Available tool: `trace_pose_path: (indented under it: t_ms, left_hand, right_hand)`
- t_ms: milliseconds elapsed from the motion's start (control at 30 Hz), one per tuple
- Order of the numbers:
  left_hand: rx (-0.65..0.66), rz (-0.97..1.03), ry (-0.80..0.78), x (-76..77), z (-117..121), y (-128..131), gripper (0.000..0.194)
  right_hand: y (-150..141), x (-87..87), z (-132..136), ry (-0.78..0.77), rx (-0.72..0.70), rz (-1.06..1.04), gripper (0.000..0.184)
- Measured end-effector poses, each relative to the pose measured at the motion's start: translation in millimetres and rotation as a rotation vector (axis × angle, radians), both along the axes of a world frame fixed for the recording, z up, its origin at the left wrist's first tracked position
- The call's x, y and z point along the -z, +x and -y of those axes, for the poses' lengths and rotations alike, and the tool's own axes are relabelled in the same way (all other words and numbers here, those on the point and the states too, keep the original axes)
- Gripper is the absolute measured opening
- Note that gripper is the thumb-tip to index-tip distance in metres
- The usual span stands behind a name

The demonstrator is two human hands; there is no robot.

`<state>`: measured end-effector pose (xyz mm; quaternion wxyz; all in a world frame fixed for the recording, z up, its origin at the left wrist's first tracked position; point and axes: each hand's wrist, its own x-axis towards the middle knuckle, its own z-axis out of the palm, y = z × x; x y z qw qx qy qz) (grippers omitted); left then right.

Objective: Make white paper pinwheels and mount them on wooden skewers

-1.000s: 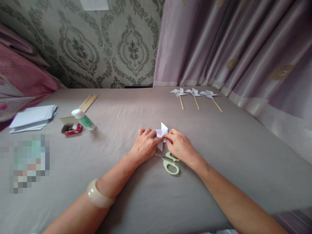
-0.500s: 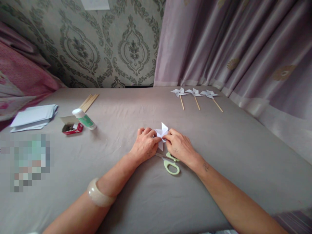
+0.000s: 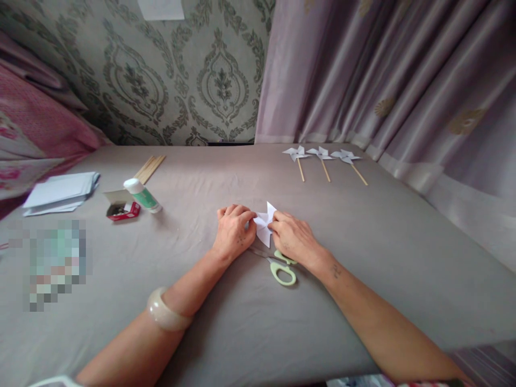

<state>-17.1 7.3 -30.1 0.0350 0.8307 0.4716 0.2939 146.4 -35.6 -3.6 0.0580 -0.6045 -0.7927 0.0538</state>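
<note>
Between my two hands is a white paper pinwheel with folded, pointed blades and no stick visible on it. My left hand grips its left blade, fingers curled and thumb against the paper. On the opposite side, my right hand pinches the right part, with its fingertips bent over the edge. The fingers partly cover both side blades. Just below lies a pair of scissors with pale green handles, the blades pointing left toward my left wrist. A cream bangle sits on my left forearm.
Three finished pinwheels on sticks lie at the back right. To the left are a glue stick, an opened red box of small metal pieces, several wooden sticks and a stack of white paper. A blurred patch lies nearer.
My left hand has shifted left from the pinwheel's middle to its side, uncovering the centre. My right hand has stayed at the right side, its fingers drawn slightly back.
</note>
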Motion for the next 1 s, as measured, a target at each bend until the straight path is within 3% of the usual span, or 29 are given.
trace_pose_path:
  t_ms: [167, 400, 600, 767, 1000]
  left_hand:
    - [-0.027, 0.04, -0.05, 0.0, -3.2, -1.9, 0.021]
    - [-0.087, 0.116, -0.155, -6.5, -3.9, -2.5, 0.022]
    - [-0.107, 0.111, -0.193, -9.0, -4.2, -2.4, 0.022]
    - [-0.148, 0.122, -0.228, -9.4, -4.7, -1.2, 0.023]
    - [-0.165, 0.131, -0.235, -9.3, -4.4, 0.2, 0.024]
  right_hand:
    - [2.7, 1.6, -1.3, 0.02, 0.023, -0.022, 0.03]
    - [15.3, 15.7, -7.9, 0.026, 0.041, -0.261, 0.033]
    - [19.4, 16.0, -9.8, 0.078, 0.062, -0.381, 0.031]
    - [25.2, 17.3, -9.9, 0.121, 0.103, -0.373, 0.03]
    - [18.5, 21.0, -5.5, 0.158, 0.046, -0.272, 0.032]
